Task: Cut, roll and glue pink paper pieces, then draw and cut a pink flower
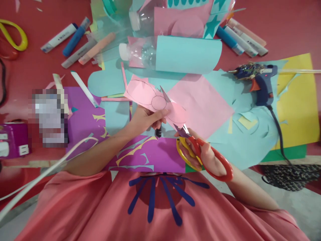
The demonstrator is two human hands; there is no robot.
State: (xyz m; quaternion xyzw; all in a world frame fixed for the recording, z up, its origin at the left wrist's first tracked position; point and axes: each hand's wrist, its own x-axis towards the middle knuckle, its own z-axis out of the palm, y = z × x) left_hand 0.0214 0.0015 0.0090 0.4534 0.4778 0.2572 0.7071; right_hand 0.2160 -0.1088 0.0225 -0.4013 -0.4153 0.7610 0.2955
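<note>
My left hand point(149, 117) pinches the lower edge of a pink paper point(140, 92) that bears a drawn bow outline with a small circle in its middle. A dark capped pen or marker end point(158, 132) pokes out just below these fingers. In my right hand point(209, 155) are scissors point(198, 144) with one red and one yellow handle loop, my fingers through the loops. Their blades are spread around the paper's right part, one tip showing above it. Behind lies a larger pink sheet point(200, 100), flat on light blue paper.
A bottle wrapped in light blue paper point(188, 54) lies beyond my hands. To the right rests a blue glue gun point(263, 83) with its cord hanging down. Markers point(59, 37) lie on both sides. Paper scraps cover a purple sheet point(168, 154); a white cable point(57, 164) crosses the left.
</note>
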